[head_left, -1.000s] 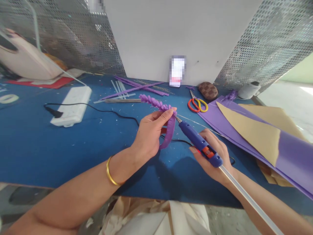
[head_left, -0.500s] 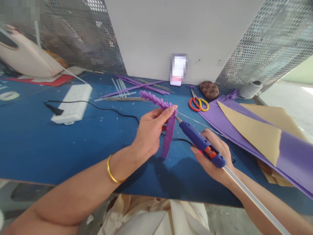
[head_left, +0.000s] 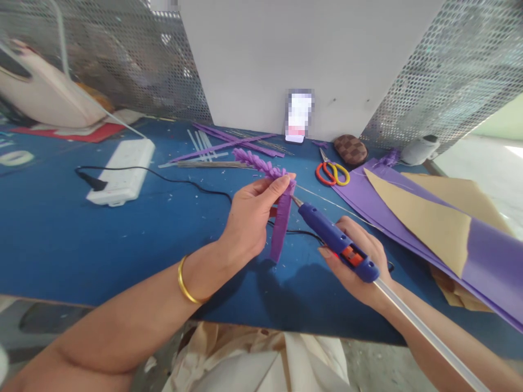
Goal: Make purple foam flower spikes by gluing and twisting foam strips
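My left hand (head_left: 249, 218) pinches a purple foam flower stem (head_left: 255, 162) between thumb and fingers. Its curled petals point up and to the left, and a loose fringed purple strip (head_left: 281, 228) hangs down below the fingers. A thin wire (head_left: 330, 202) runs out from the pinch to the right. My right hand (head_left: 359, 261) is wrapped round a blue hot glue gun (head_left: 333, 231), with a long clear glue stick (head_left: 425, 329) coming out of its back. The gun's metal nozzle is at the upper edge of the hanging strip; whether it touches cannot be made out.
Scissors (head_left: 332, 174) with red and yellow handles lie near a checkered pouch (head_left: 350, 149). Purple sheets (head_left: 490, 261) and brown paper (head_left: 425, 218) cover the right side. A white power strip (head_left: 122, 171) holds a black cord's plug. Purple strips (head_left: 212, 151) and a phone (head_left: 299, 117) are at the back.
The glue gun's nozzle and the left hand have shifted very slightly left. Both hands keep the same grips.
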The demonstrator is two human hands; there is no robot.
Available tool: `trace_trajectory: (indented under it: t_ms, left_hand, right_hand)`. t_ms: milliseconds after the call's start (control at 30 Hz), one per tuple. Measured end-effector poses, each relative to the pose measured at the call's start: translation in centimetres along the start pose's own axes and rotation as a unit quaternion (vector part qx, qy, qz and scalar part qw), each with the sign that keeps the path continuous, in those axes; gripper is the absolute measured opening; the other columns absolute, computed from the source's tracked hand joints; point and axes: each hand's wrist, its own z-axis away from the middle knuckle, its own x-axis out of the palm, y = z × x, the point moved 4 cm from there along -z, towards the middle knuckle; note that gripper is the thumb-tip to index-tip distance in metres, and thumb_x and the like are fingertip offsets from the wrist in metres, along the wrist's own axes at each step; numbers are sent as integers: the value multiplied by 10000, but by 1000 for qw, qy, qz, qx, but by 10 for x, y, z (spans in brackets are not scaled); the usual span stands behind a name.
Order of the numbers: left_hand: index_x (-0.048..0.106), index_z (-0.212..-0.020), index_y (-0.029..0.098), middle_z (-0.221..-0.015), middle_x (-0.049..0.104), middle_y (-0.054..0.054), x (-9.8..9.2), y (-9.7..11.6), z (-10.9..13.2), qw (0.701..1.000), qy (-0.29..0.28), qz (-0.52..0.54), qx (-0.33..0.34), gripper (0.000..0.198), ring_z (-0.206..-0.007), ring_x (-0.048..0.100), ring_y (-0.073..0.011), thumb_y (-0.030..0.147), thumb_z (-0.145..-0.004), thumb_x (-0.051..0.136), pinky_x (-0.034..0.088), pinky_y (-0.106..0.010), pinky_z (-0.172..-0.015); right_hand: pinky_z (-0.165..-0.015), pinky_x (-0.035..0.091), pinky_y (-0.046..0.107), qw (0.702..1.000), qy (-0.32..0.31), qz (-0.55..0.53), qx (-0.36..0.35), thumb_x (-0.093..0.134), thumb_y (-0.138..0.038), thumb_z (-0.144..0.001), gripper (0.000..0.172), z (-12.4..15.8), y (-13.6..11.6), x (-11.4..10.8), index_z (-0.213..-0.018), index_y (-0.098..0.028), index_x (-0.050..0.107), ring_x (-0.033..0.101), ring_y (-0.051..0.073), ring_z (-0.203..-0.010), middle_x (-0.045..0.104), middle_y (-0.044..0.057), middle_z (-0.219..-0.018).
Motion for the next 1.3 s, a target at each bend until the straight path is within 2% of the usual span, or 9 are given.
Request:
trace_trajectory:
  t_ms: [267,667,1300]
  left_hand:
    - [784,-892,222,-770,663,-1,-1,0,0,1000,-3,2,2,261,-610,544,-94,411,-712,796,443,-208,-525]
    - [777,-908,201,-785,678,1,-2,2,-1,1000,3,6,12,314,-589,536,-85,416,-682,813,470,-224,-562]
    - [780,-884,211,-773,671,0,-6,3,-5,1000,19,9,22,275,-605,534,-92,399,-686,815,443,-209,-510]
  right_hand:
    - [-492,337,220,1000,0,17,-8,602,-356,-880,202,-1,-4,0,-870,-219,453,397,96,-541,451,-32,-712]
    - [-483,329,213,1000,-7,23,-14,594,-310,-876,185,-3,-7,-1,-845,-219,435,379,90,-524,432,-42,-681]
    - [-490,342,209,998,-6,35,-44,601,-281,-867,177,-3,-11,0,-853,-214,437,404,89,-532,447,-38,-685]
